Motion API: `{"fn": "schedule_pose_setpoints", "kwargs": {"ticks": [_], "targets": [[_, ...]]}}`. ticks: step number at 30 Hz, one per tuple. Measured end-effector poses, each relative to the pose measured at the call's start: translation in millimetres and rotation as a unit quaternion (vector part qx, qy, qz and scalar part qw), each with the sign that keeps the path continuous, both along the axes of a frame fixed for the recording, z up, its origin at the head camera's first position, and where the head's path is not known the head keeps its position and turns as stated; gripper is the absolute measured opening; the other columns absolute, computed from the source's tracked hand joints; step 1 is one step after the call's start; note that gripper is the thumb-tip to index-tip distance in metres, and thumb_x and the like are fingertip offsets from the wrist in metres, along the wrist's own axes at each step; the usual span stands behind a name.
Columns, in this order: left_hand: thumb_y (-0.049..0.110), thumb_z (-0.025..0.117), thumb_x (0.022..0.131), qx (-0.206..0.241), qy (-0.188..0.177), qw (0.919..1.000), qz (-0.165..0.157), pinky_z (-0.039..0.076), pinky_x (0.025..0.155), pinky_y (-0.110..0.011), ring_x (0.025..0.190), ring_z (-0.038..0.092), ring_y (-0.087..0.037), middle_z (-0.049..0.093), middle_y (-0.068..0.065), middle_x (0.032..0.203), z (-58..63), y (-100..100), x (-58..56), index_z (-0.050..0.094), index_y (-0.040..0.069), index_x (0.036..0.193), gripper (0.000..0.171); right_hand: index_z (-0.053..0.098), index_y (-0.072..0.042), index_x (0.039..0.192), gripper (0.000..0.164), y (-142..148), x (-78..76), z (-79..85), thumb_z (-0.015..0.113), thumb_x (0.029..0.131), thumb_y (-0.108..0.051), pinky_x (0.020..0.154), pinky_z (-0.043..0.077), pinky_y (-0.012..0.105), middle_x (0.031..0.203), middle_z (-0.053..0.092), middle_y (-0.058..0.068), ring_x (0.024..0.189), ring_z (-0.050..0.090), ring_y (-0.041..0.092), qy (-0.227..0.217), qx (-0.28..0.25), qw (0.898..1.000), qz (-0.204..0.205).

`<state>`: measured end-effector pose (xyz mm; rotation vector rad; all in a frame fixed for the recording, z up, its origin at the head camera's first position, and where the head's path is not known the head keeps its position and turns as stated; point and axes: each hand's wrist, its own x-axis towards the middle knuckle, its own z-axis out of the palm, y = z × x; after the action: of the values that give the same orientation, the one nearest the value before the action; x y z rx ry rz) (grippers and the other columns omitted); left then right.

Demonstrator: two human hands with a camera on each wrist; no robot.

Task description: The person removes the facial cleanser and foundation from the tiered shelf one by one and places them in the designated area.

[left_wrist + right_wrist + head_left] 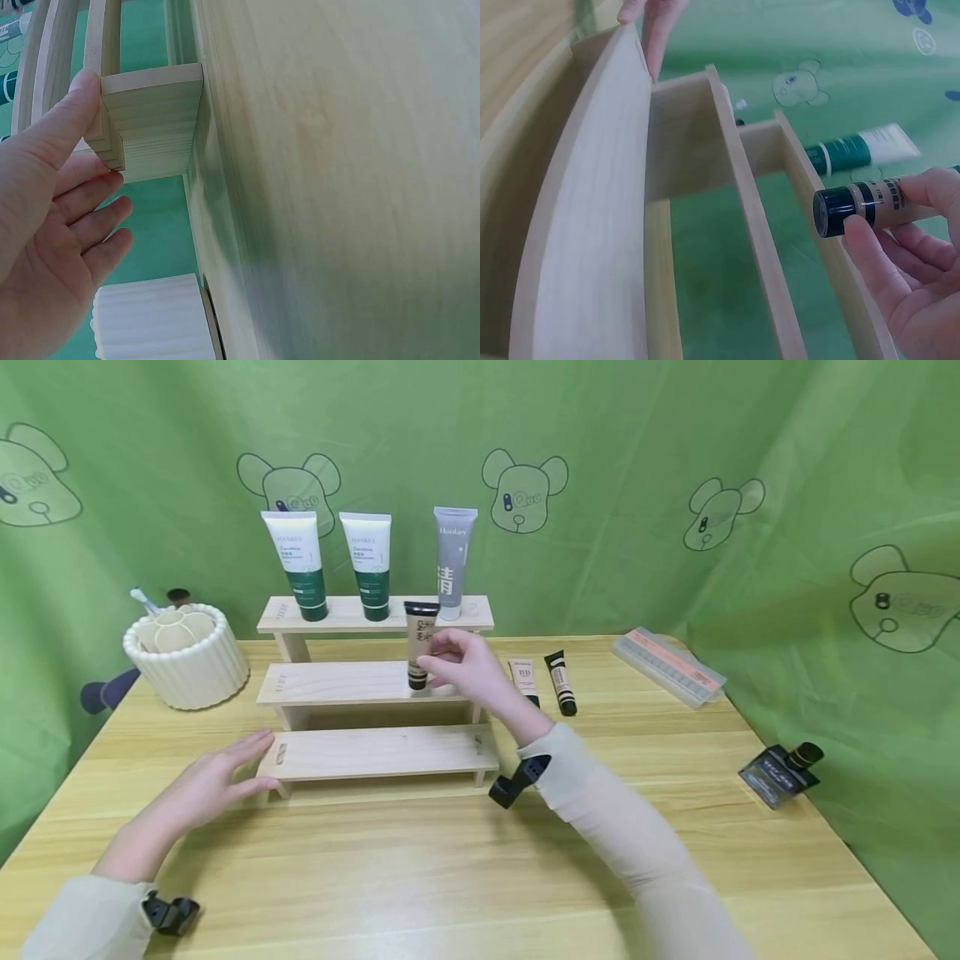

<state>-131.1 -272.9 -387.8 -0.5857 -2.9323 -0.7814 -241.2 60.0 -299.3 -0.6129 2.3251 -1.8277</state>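
Lightly, the right hand [467,667] pinches a tan tube [421,637] by its body, thumb on the near side and fingers behind. The tube is nearly upright, black cap [835,212] downward, over the middle shelf [337,683] of a 3-tier wooden stand, toward that shelf's right end. From the right wrist view the cap seems to hang just above the board, though I cannot be sure of the gap.

I judge the step in hand to be setting this tube on the middle shelf. If so, the next move calls for lowering the cap squarely, clear of the front edge, and loosening the pinch only when the tube balances.

The right forearm [611,814] slants in from the lower right, putting the hand on the tube's right side. The left hand [213,781] has its fingers spread at the left end of the bottom shelf [375,752], thumb and index finger touching the wood, apparently steadying it.

Farther out, 2 white-and-green tubes [297,560] and 1 grey tube [455,556] stand on the top shelf [337,610]. Right of the stand, 2 small tubes [559,681] lie on the table [450,877]; a white ribbed cup [198,672] stands to its left.
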Motion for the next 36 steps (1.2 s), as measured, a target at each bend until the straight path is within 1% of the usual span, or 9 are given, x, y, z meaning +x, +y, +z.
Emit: {"fn": "schedule_pose_setpoints", "kwargs": {"ticks": [5, 7, 11, 17, 20, 24, 26, 31, 36], "targets": [[0.035, 0.066, 0.084, 0.0, 0.001, 1.0, 0.0, 0.029, 0.097, -0.061, 0.121, 0.034, -0.049, 0.035, -0.03, 0.136, -0.1, 0, 0.2, 0.042, -0.01, 0.131, 0.07, 0.054, 0.011, 0.106, 0.026, 27, -2.1, -0.2, 0.063, 0.085, -0.001, 0.068, 0.056, 0.033, 0.097, 0.06, 0.021, 0.082, 0.061, 0.025, -0.001, -0.01, 1.0, -0.018], [0.035, 0.066, 0.084, 0.0, 0.0, 1.0, -0.001, 0.029, 0.097, -0.061, 0.121, 0.034, -0.049, 0.035, -0.03, 0.136, -0.1, 0, 0.3, 0.042, -0.01, 0.131, 0.07, 0.054, 0.011, 0.106, 0.027, 38, -2.1, -0.7, 0.063, 0.085, -0.001, 0.068, 0.056, 0.034, 0.098, 0.06, 0.021, 0.082, 0.06, 0.025, 0.003, -0.007, 1.0, -0.03], [0.035, 0.066, 0.084, -0.002, -0.001, 1.0, -0.001, 0.029, 0.097, -0.061, 0.121, 0.035, -0.049, 0.035, -0.03, 0.136, 0.2, 0, 0.4, 0.042, -0.01, 0.131, 0.07, 0.053, 0.013, 0.106, 0.027, 60, -3.4, -2.3, 0.063, 0.086, -0.001, 0.067, 0.056, 0.034, 0.098, 0.06, 0.023, 0.081, 0.061, 0.023, 0.009, -0.003, 0.999, -0.046], [0.035, 0.066, 0.084, -0.001, 0.0, 1.0, -0.003, 0.029, 0.097, -0.061, 0.121, 0.035, -0.049, 0.036, -0.03, 0.136, -0.3, 0, 0.2, 0.042, -0.01, 0.131, 0.069, 0.05, 0.015, 0.108, 0.028, 94, -9.2, -8.0, 0.06, 0.087, 0.0, 0.067, 0.057, 0.035, 0.098, 0.059, 0.024, 0.078, 0.061, 0.017, 0.01, -0.02, 0.997, -0.069], [0.035, 0.066, 0.084, 0.0, -0.003, 1.0, -0.001, 0.029, 0.097, -0.061, 0.121, 0.034, -0.049, 0.035, -0.03, 0.136, 0.1, 0, 0.7, 0.042, -0.01, 0.131, 0.07, 0.05, 0.014, 0.109, 0.027, 110, -12.3, -11.1, 0.059, 0.088, -0.001, 0.066, 0.057, 0.035, 0.097, 0.059, 0.019, 0.077, 0.061, 0.015, 0.012, -0.017, 0.996, -0.088], [0.035, 0.066, 0.084, 0.0, -0.002, 1.0, 0.0, 0.029, 0.097, -0.061, 0.121, 0.034, -0.049, 0.035, -0.031, 0.136, 0.5, 0, 1.0, 0.041, -0.01, 0.131, 0.07, 0.05, 0.012, 0.107, 0.025, 131, -16.2, -16.0, 0.059, 0.088, -0.003, 0.069, 0.056, 0.039, 0.091, 0.059, 0.009, 0.076, 0.06, 0.012, 0.006, -0.018, 0.993, -0.117], [0.035, 0.066, 0.084, 0.0, -0.001, 1.0, 0.0, 0.029, 0.097, -0.061, 0.121, 0.034, -0.049, 0.035, -0.031, 0.136, 0.4, 0, 0.8, 0.042, -0.01, 0.131, 0.07, 0.05, 0.013, 0.108, 0.026, 140, -18.7, -19.0, 0.059, 0.089, -0.003, 0.069, 0.056, 0.038, 0.088, 0.06, 0.004, 0.075, 0.06, 0.011, 0.003, -0.023, 0.992, -0.127], [0.035, 0.066, 0.084, -0.001, -0.001, 1.0, 0.0, 0.028, 0.097, -0.061, 0.121, 0.034, -0.049, 0.035, -0.031, 0.136, -0.2, 0, 0.2, 0.041, -0.01, 0.131, 0.07, 0.047, 0.014, 0.112, 0.032, 163, -25.2, -27.9, 0.059, 0.089, -0.006, 0.067, 0.056, 0.031, 0.088, 0.059, 0.0, 0.077, 0.059, 0.008, -0.013, -0.022, 0.988, -0.149], [0.036, 0.065, 0.084, -0.002, -0.005, 1.0, 0.0, 0.028, 0.098, -0.061, 0.122, 0.033, -0.049, 0.034, -0.03, 0.137, -0.2, 0, 0.4, 0.041, -0.01, 0.132, 0.07, 0.047, 0.011, 0.111, 0.03, 184, -32.1, -37.7, 0.058, 0.09, -0.007, 0.063, 0.056, 0.026, 0.086, 0.058, -0.004, 0.078, 0.057, 0.006, -0.026, -0.013, 0.985, -0.171]]}}
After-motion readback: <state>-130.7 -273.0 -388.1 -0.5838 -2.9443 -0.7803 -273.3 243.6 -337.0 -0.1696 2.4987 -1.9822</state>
